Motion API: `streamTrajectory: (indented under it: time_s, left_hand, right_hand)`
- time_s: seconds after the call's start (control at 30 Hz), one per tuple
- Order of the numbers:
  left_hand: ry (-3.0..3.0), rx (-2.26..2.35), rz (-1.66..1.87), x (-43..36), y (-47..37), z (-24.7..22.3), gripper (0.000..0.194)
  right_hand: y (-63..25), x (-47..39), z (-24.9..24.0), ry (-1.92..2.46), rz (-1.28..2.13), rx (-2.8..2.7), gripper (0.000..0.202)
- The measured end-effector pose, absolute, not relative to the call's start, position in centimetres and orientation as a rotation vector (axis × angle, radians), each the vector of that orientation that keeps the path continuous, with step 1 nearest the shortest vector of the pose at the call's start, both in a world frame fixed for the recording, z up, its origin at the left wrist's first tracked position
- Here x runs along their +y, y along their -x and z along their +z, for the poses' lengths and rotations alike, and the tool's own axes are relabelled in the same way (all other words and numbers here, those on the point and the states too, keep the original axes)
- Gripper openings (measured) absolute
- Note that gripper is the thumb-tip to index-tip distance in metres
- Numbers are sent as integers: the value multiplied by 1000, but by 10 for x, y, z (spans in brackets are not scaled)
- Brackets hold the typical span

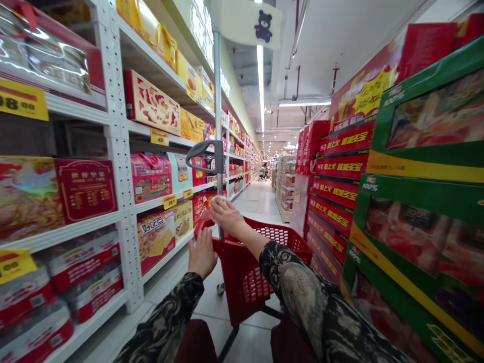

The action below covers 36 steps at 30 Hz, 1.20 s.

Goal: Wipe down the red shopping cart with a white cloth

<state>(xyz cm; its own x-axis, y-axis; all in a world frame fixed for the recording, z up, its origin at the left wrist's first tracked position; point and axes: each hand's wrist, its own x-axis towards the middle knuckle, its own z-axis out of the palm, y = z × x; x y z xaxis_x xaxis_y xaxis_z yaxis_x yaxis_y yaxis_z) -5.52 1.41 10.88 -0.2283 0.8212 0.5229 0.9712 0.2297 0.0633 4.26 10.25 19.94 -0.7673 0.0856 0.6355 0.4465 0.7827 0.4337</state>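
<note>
Two bare hands meet at the near end of a red shopping cart (245,277), which stands in a store aisle (252,204) just ahead of the person's knees. The left hand (203,256) has its fingers (204,237) extended and slightly apart, their tips at the cart's left near corner; they are not closed around anything that shows. The right hand (230,218) reaches across to the same corner, beside the upright grey pole (217,91), its fingers close together and a little bent; whether they grip the pole or only rest by it, I cannot tell. Above the hands, a grey looped handle (218,157) is fixed to the pole, and at the top hangs a pale flag (242,22) with a dark bear on it. Patterned dark sleeves (302,287) cover both forearms. Along the left side, white shelves (115,101) carry boxed foods, with packs of bottles (88,262) at the bottom and yellow price tags (159,136) on the edges. Along the right side, green boxes (393,174) are stacked nearest, with red cartons (335,189) beyond them, then a display of packaged goods (286,184) farther down the aisle.
</note>
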Motion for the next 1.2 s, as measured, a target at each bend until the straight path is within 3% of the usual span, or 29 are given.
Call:
streamTrajectory:
  time_s: [0.27,0.63,0.9,1.2]
  left_hand:
    - [1750,-2169,-474,9,63,101,65]
    - [1733,-2130,-493,7,60,106,64]
    - [1714,-2126,-485,5,68,93,66]
    - [1767,-2077,-436,8,57,91,65]
  right_hand:
    - [-66,93,120,184,-708,-2600,26]
    - [-41,103,174,394,-698,-2344,33]
    - [-64,95,97,300,-576,-2479,27]
    - [-92,111,47,696,-320,-2319,38]
